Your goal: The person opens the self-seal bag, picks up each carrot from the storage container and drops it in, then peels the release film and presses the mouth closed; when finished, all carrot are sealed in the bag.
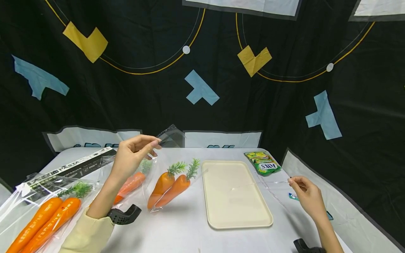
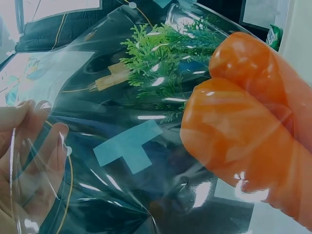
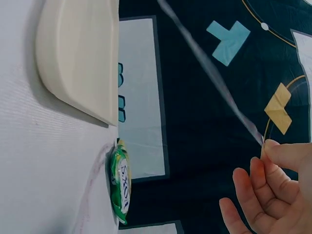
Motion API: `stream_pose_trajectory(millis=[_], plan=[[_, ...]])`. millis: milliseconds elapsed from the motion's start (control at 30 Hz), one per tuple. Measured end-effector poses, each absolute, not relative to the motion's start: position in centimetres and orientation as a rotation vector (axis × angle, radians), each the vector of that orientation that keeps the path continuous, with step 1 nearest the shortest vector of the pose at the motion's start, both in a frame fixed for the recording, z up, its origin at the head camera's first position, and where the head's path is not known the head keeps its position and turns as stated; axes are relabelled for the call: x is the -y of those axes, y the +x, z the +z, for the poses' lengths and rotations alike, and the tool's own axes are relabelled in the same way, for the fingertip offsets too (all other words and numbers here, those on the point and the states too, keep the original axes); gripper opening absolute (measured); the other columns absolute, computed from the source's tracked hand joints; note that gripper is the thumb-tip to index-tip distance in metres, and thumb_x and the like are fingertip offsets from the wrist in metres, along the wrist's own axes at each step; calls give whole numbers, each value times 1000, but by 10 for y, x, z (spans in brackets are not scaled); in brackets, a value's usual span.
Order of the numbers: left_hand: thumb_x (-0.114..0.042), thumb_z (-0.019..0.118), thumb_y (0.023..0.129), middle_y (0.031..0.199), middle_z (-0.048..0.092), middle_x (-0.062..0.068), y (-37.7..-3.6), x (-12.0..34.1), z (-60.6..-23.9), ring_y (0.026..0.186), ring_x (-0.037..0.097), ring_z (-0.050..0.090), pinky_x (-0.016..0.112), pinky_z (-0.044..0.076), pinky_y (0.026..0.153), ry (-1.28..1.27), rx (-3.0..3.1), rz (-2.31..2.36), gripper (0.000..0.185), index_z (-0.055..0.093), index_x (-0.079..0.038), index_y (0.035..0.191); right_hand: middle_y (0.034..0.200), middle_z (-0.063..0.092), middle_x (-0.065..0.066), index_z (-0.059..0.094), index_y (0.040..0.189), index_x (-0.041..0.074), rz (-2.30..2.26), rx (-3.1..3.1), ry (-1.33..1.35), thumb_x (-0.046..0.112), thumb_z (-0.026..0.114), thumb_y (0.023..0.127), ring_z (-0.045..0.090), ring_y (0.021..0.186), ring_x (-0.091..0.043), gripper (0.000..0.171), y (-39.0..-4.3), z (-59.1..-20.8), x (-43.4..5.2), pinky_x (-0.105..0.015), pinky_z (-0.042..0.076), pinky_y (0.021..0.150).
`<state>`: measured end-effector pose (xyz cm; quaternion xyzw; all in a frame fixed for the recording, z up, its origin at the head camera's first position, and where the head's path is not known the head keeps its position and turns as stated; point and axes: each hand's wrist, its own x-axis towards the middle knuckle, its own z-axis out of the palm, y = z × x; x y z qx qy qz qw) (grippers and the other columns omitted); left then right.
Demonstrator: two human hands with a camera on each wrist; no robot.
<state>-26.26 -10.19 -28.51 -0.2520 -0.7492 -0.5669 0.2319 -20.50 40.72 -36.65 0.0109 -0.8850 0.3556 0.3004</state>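
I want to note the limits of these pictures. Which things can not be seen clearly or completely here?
- Carrots in the bag at lower left: tips cut off by the head view's edge.
- Right hand: its clear film is nearly invisible in the head view; where it ends is unclear.
- Green snack pouch: small print too tiny; edge-on in the right wrist view.
- Left hand: seen only through glare on the carrot bag.
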Motion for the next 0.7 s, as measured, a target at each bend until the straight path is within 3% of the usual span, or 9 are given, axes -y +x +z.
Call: stream_pose_trajectory(millis=[200, 433, 567, 700], plan=[[-15, 65, 93, 91, 72, 7, -264, 99, -285, 71, 21, 67, 29, 56, 63, -721, 2060, -1570, 18, 69, -4, 107, 91, 69, -13, 67, 99, -1, 918, 2274, -71, 20, 64, 94, 50, 80, 15, 22, -208, -359, -413, -4, 41, 69], [-15, 65, 93, 92, 72, 8, -264, 96, -288, 72, 20, 67, 29, 57, 64, -719, 2073, -1572, 17, 69, -5, 106, 87, 69, -2, 67, 101, 0, 955, 2199, -247, 23, 65, 94, 50, 77, 16, 25, -214, -353, -419, -5, 40, 68], [-15, 65, 93, 93, 72, 9, -263, 96, -288, 72, 20, 67, 29, 57, 64, -713, 2074, -1573, 17, 69, -6, 107, 89, 69, -9, 66, 101, -1, 932, 2165, -268, 22, 64, 94, 49, 77, 14, 24, -218, -346, -421, -5, 40, 67], [-14, 65, 93, 94, 72, 9, -263, 96, -289, 73, 21, 67, 29, 57, 64, -720, 2070, -1567, 18, 69, -7, 109, 90, 67, -3, 66, 104, 1, 928, 2167, -308, 27, 62, 95, 49, 77, 11, 28, -225, -335, -422, -7, 40, 68]])
